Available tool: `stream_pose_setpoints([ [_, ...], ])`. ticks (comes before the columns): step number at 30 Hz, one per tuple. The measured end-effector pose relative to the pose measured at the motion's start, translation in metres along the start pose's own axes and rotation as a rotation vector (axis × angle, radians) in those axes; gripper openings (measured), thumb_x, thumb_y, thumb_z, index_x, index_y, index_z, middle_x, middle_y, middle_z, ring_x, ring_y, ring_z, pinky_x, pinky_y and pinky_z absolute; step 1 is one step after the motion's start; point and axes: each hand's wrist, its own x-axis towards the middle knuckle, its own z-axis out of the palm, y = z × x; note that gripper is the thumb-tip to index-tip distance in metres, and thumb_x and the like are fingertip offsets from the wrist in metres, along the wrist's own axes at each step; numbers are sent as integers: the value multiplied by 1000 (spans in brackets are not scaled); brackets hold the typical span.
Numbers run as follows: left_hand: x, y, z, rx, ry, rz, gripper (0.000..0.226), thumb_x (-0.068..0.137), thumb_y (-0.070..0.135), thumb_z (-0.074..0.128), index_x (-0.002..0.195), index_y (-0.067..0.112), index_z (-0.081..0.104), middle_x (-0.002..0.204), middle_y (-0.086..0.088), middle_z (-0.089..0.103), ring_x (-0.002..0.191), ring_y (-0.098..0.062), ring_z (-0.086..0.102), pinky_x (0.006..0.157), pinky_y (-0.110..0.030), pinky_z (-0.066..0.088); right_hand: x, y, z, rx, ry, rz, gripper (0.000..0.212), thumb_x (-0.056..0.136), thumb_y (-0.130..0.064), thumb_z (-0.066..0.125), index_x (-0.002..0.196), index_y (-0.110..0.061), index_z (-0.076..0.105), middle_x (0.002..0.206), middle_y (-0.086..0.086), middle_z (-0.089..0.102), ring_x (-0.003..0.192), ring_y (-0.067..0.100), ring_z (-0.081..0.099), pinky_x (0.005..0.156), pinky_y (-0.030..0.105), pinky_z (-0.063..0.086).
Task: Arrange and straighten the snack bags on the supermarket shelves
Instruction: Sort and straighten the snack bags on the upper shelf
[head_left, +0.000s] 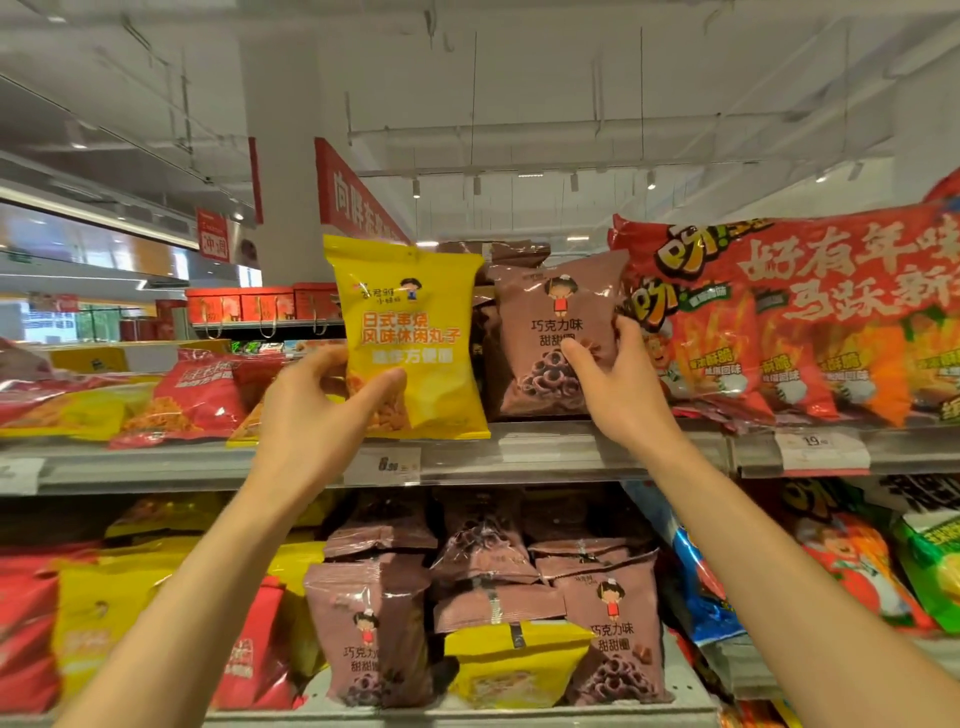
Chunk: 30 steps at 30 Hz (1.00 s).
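The left hand (322, 400) grips an upright yellow snack bag (410, 332), thumb across its front. The right hand (618, 379) pinches a brown snack bag (550, 332) just beside it on the top shelf (545, 447).

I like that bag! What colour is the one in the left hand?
Yellow bag, head view.

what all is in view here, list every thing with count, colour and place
upright yellow snack bag: one, yellow, upper shelf centre, held by left hand
upright brown chocolate-ring bag: one, brown, upper shelf, right of the yellow bag, held by right hand
large red multipack: one, red-orange, upper shelf right
flat red and yellow bags: several, upper shelf left
brown ring bags: several, lower shelf centre
metal shelf edge: grey, with white price tags
hands: left, right, each gripping a bag
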Motion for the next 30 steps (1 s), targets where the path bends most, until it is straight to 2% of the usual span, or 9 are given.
stream_pose_setpoints([
  [3,-4,-4,4,1,-22,-5,32,87,45,75,111,24,73,96,13,74,88,-6,68,83,-36,57,-5,6,15,-96,-74,-9,64,101,-43,57,151,-13,30,141,4,58,127,22,57,108,46,45],
  [7,-6,-10,7,9,-45,-8,34,88,44,74,114,23,71,98,16,72,89,-3,67,77,-26,53,-6,10,15,-240,-86,-49,64,101,-46,55,149,-11,32,142,8,58,129,30,55,105,46,46],
  [11,-6,-18,11,-5,-44,-15,28,89,46,74,109,26,73,95,13,75,89,-9,70,84,-41,58,-8,9,21,-233,-30,-32,63,100,-47,56,146,-11,33,137,7,62,125,29,57,104,47,46],
  [13,-6,-21,12,-9,-45,-23,27,90,47,73,109,28,73,96,13,76,91,-11,70,85,-46,59,-11,11,21,-258,-80,-38,62,100,-47,57,145,-13,32,134,6,63,121,29,60,92,38,47],
  [15,-7,-23,12,-12,-47,-24,28,90,48,72,110,29,73,97,14,76,92,-10,70,85,-48,59,-12,12,17,-285,-118,-37,60,100,-47,57,144,-12,34,131,6,64,118,30,60,81,32,41],
  [18,-8,-27,13,-35,-43,-30,29,90,49,72,111,29,72,98,13,76,91,-11,72,84,-49,60,-11,13,12,-306,-153,-33,60,99,-50,56,142,-13,36,129,5,66,116,30,60,79,33,42],
  [22,-12,-28,17,-67,-55,-67,49,84,60,73,118,24,69,101,8,76,90,-8,72,83,-45,61,-12,12,2,-239,-217,-6,60,98,-46,59,147,-19,37,136,-4,61,116,17,60,92,32,46],
  [25,-22,-29,18,-64,-57,-55,46,85,56,72,118,23,69,100,9,75,91,-6,70,85,-39,58,-15,14,-11,-166,-241,14,65,96,-46,64,151,-22,39,135,-10,57,115,9,59,94,26,46],
  [30,-43,-33,16,-113,-61,-83,35,88,52,72,112,27,72,101,11,76,99,-9,70,92,-40,55,-35,14,-33,-60,-151,-5,46,97,-37,64,140,-26,52,127,-13,59,104,-10,56,75,8,42],
])
